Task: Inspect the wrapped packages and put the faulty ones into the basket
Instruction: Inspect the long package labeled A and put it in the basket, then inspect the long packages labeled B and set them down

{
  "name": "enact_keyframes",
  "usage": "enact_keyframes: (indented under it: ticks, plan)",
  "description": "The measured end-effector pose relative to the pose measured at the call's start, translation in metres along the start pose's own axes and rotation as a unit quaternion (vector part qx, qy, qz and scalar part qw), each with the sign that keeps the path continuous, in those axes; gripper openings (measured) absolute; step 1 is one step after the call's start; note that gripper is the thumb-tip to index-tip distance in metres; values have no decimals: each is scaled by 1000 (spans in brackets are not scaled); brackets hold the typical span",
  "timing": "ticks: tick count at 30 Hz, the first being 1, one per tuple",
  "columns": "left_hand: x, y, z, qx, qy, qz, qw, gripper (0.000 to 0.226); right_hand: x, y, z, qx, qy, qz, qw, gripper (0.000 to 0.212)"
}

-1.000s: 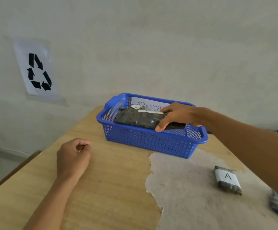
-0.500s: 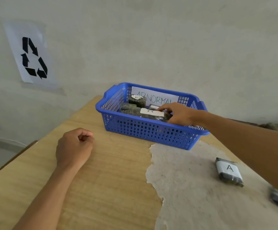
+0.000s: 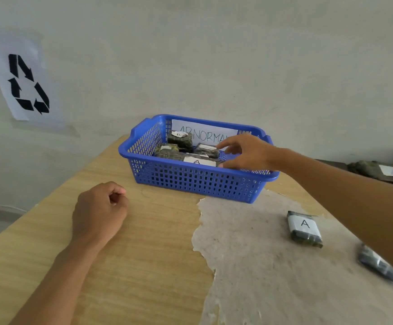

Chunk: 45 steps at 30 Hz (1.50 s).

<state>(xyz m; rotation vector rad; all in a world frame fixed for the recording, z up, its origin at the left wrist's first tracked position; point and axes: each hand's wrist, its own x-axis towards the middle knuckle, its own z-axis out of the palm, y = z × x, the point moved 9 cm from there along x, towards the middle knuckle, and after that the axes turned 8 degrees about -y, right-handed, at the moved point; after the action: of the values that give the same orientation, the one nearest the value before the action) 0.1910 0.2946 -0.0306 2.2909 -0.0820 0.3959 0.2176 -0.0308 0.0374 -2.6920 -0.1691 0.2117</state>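
Right hand (image 3: 249, 152), fingers spread & empty, hovers over basket (image 3: 198, 181) w/ several packages (image 3: 186, 158) dropped; two pkgs (image 3: 304, 229) near its forearm await inspection.

Wooden table (image 3: 144, 254): blue basket (image 3: 198, 181), two packages (image 3: 304, 228), left fist (image 3: 99, 211).

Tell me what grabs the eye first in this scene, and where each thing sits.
The blue basket at the table's far edge stands out, with several dark wrapped packages inside and a handwritten ABNORMAL sign against its back wall. The right hand hovers open over it, while the left hand rests curled on the wood. A recycling poster hangs on the wall at left.
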Motion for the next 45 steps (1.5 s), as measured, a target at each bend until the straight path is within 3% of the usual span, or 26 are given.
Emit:
enact_keyframes:
  ticks: [7, 11, 20, 25, 34, 42, 45]
  plan:
    - [-31, 64, 28, -16, -39, 195, 980, 8, -97, 5, -33, -34, 165, -47, 985, 46]
    - [-61, 117, 57, -15, -97, 303, 948, 29, -163, 36, -32, -51, 211, -55, 975, 42]
    - [-130, 229, 142, -55, -224, 405, 885, 23, -282, 167, -16, -8, 269, 112, 957, 29]
    - [-127, 297, 201, -60, -270, 393, 877, 16, -311, 218, -2, 47, 299, 160, 940, 17]
    - [-34, 346, 330, 135, -311, 287, 896, 32, -300, 231, 12, -11, 267, 112, 957, 13]
    - [12, 357, 404, 246, -372, 233, 864, 76, -296, 237, 12, 4, 279, 104, 955, 5]
    - [26, 366, 412, 271, -378, 229, 855, 78, -295, 239, 12, 12, 282, 101, 954, 3]
